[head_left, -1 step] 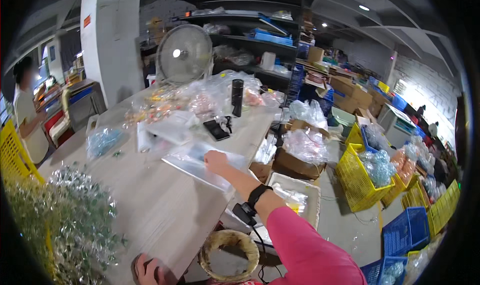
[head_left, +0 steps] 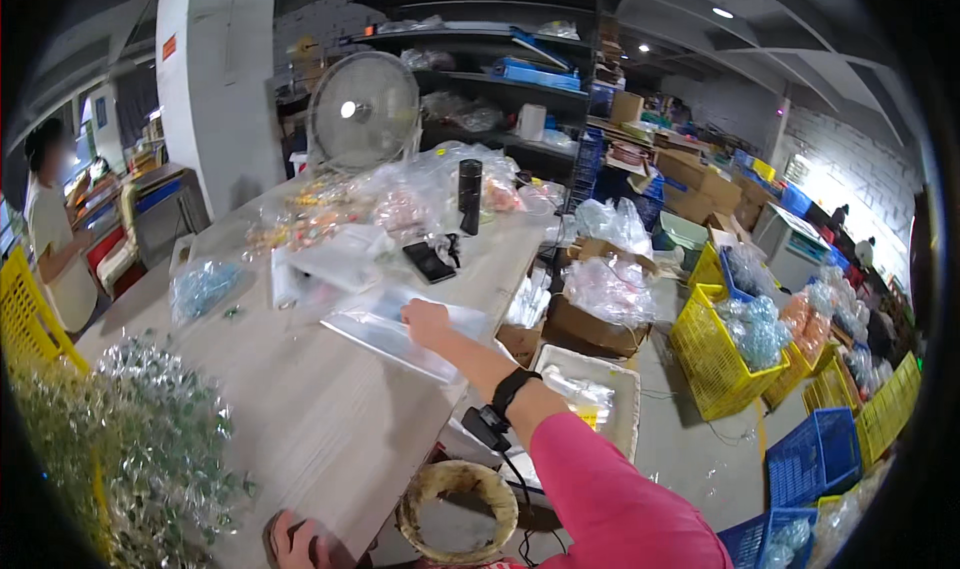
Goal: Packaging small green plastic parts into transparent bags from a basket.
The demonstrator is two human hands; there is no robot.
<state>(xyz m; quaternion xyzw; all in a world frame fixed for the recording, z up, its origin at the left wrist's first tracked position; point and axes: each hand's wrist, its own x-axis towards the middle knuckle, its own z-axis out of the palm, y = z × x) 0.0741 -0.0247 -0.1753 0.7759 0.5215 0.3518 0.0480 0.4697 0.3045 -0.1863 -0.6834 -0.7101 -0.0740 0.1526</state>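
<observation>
My right hand (head_left: 427, 323), its fingers curled closed, is on a flat stack of clear plastic bags (head_left: 375, 335) across the table. The fingertips face away, so the pinch on the top bag shows only in part. A black band with a small cabled device circles that wrist. Low in the picture, my left hand (head_left: 297, 542) lies at the near part of the table (head_left: 310, 434), fingers slightly apart and nothing visible in them. To its left is a big heap of clear packets with green bits (head_left: 165, 419). A milky plastic sheet (head_left: 335, 259) lies just beyond the bags.
A black phone (head_left: 430, 261) and a dark cylinder (head_left: 469, 197) are farther back, near bagged colourful pieces (head_left: 300, 219). A fan (head_left: 364, 109) stands behind. Right of the table are a white tray (head_left: 627, 409), a carton (head_left: 600, 321) and yellow crates (head_left: 715, 369). Someone stands far left.
The whole view has shifted very slightly. Both hands keep their places on the table and the bags.
</observation>
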